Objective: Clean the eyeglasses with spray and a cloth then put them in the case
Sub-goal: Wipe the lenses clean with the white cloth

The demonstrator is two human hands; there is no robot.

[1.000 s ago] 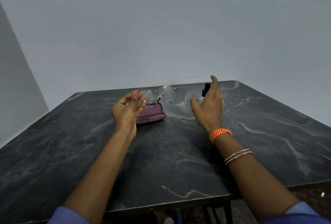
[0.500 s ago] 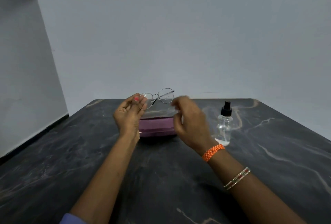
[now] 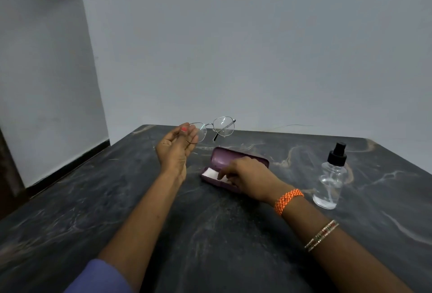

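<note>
Now eyeglasses (image 3: 211, 128) pinched aloft in left hand (image 3: 175, 150), right hand's (image 3: 245, 177) fingers on cloth (image 3: 214, 174) in case (image 3: 233, 160).

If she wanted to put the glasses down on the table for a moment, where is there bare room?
Bare tabletop lies left of the left hand, toward the wall, and in front between the two forearms. A bare strip also runs right of the spray bottle. It is crowded around the open case, where the right hand reaches for the white cloth, under the held glasses.
</note>
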